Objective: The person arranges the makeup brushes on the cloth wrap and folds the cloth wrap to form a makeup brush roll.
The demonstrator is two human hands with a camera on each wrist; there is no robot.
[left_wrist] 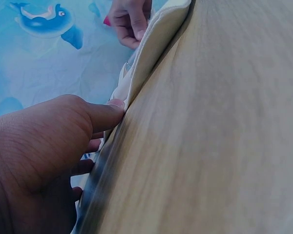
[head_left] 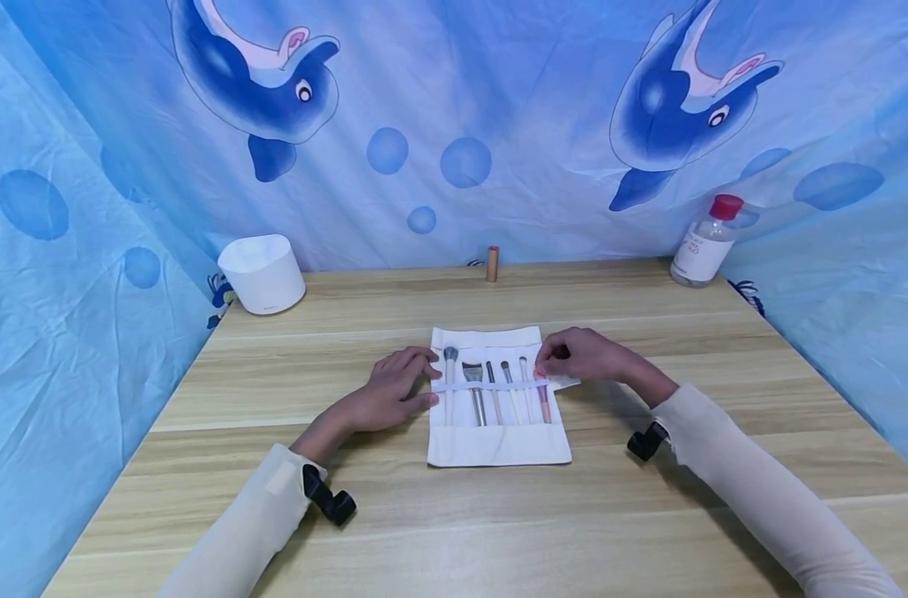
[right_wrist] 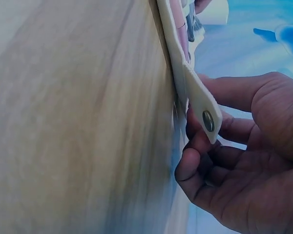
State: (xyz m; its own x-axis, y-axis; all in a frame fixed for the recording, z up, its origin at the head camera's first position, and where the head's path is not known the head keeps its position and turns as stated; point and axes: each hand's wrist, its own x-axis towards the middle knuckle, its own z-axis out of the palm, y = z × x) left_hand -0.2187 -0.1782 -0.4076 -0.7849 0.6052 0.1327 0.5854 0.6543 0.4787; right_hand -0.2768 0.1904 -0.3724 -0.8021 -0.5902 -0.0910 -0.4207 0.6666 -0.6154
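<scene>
A white cloth brush roll (head_left: 498,448) lies unfolded on the table, with several makeup brushes side by side under its elastic band. At the roll's left edge, the left hand (head_left: 395,390) rests with fingers relaxed; its thumb (left_wrist: 107,115) touches the cloth edge in the left wrist view. The right hand (head_left: 584,355) pinches the upper end of the rightmost brush, a pink-handled one (head_left: 545,404), beside the right edge. In the right wrist view, a tab with a metal snap (right_wrist: 208,121) sticks out in front of the curled fingers of that hand (right_wrist: 244,146).
Behind the roll, a small brown tube (head_left: 493,264) stands near the wooden table's back edge. A white rounded container (head_left: 262,276) is at the back left, and a clear bottle with a red cap (head_left: 702,249) at the back right. Blue dolphin-print cloth hangs behind.
</scene>
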